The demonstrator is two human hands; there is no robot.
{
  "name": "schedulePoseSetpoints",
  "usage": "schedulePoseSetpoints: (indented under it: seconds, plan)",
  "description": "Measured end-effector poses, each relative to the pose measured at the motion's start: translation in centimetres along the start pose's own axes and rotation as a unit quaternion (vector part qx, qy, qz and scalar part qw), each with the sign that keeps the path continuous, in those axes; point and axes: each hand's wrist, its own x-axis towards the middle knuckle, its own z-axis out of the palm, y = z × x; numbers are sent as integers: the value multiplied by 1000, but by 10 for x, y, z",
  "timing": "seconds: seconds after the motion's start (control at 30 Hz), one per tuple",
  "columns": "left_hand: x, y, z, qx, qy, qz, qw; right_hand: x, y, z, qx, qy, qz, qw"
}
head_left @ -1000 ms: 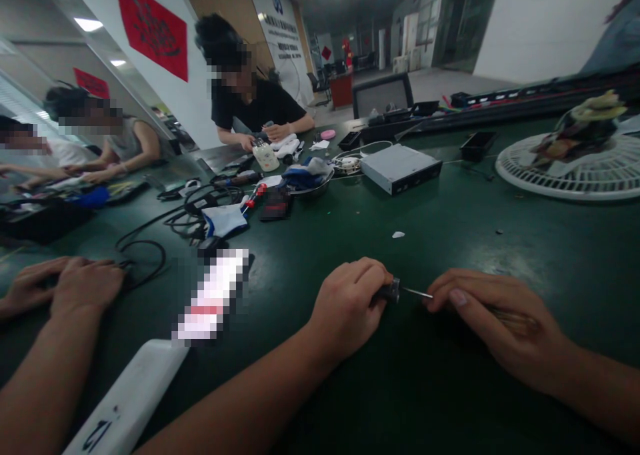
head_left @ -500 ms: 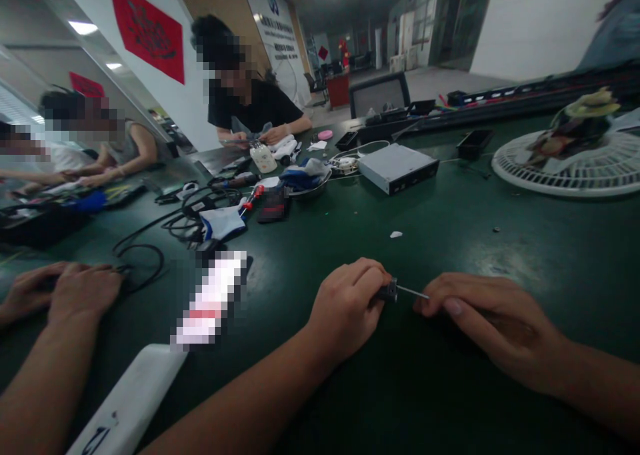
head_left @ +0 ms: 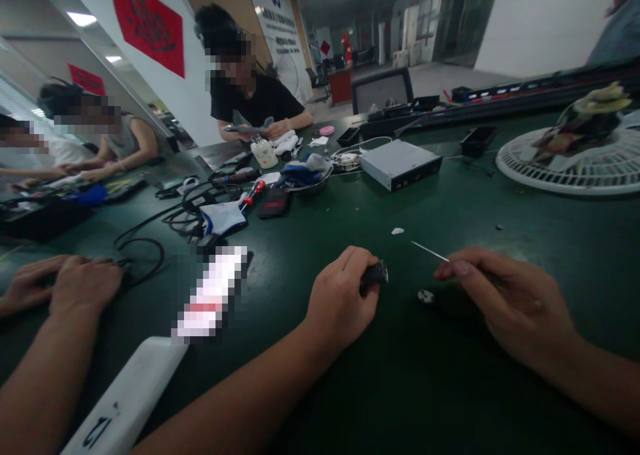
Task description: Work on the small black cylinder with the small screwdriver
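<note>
My left hand [head_left: 343, 295] is closed around a small dark cylindrical part [head_left: 375, 276], whose open-looking end faces right. To its right, my right hand [head_left: 510, 301] grips a screwdriver; the thin metal shaft [head_left: 430, 251] points up and left, apart from the dark part, and the handle is mostly hidden by the fingers. A small round piece [head_left: 426, 297] with a pale, patterned face lies on the green table [head_left: 320, 255] between my hands. Beyond them sits a small white scrap [head_left: 397, 231].
At the left, another person's hands [head_left: 85, 288] rest near black cables [head_left: 145, 241]. A pixelated bright object [head_left: 213, 295] lies left of my left hand. Farther back are a silver drive box [head_left: 400, 164], a white fan grille [head_left: 575, 168] and a seated person [head_left: 255, 101].
The screwdriver shaft has come away from the dark part and swung upward. The small round piece now shows on the table between my hands.
</note>
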Motion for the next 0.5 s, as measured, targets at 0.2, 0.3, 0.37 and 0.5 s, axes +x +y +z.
schedulePoseSetpoints:
  seconds: [0.2, 0.3, 0.37, 0.5]
  plan:
    - [0, 1, 2, 3, 4, -2, 1000, 7, 2, 6, -38, -124, -41, 991]
    - [0, 0, 2, 3, 5, 0, 1000, 7, 2, 6, -70, -152, -51, 985]
    - [0, 0, 2, 1, 2, -4, 1000, 6, 3, 6, -59, -162, -42, 984]
    - [1, 2, 0, -4, -21, 3, 1000, 7, 4, 5, -15, -167, -37, 985]
